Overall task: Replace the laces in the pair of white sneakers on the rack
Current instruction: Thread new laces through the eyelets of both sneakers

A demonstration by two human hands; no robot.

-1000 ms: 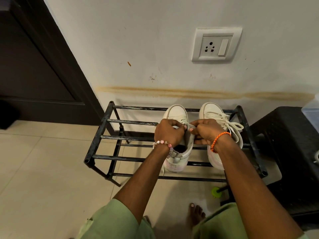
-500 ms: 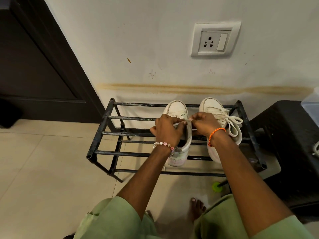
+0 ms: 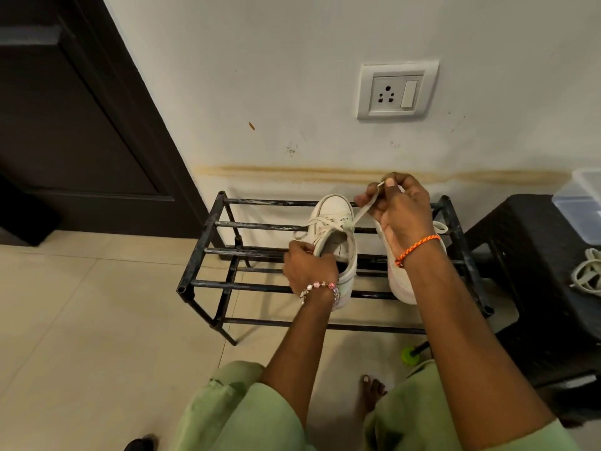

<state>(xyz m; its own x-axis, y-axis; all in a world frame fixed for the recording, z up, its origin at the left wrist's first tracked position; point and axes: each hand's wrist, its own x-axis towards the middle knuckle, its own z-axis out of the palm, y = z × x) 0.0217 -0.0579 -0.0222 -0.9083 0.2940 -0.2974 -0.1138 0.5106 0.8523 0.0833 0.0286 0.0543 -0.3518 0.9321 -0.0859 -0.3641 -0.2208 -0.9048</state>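
Note:
Two white sneakers stand on a black metal rack (image 3: 208, 255) against the wall. The left sneaker (image 3: 335, 216) is in the middle of the rack, its white lace (image 3: 362, 213) partly pulled loose. My right hand (image 3: 400, 209) is raised above the shoes and pinches the free end of that lace, which runs taut down to the eyelets. My left hand (image 3: 309, 268) grips the left sneaker at its collar. The right sneaker (image 3: 401, 284) is mostly hidden behind my right forearm; a loop of its lace shows at the far side.
A black plastic stool (image 3: 536, 255) stands right of the rack, with a bundle of white laces (image 3: 588, 275) and a clear container (image 3: 582, 203) on it. A dark door (image 3: 65, 125) is at left. A wall socket (image 3: 396, 91) is above. Green ball (image 3: 409, 355) on the tiled floor.
My right hand has lifted up and to the right, drawing the lace out of the left sneaker. My left hand has dropped back to the shoe's collar.

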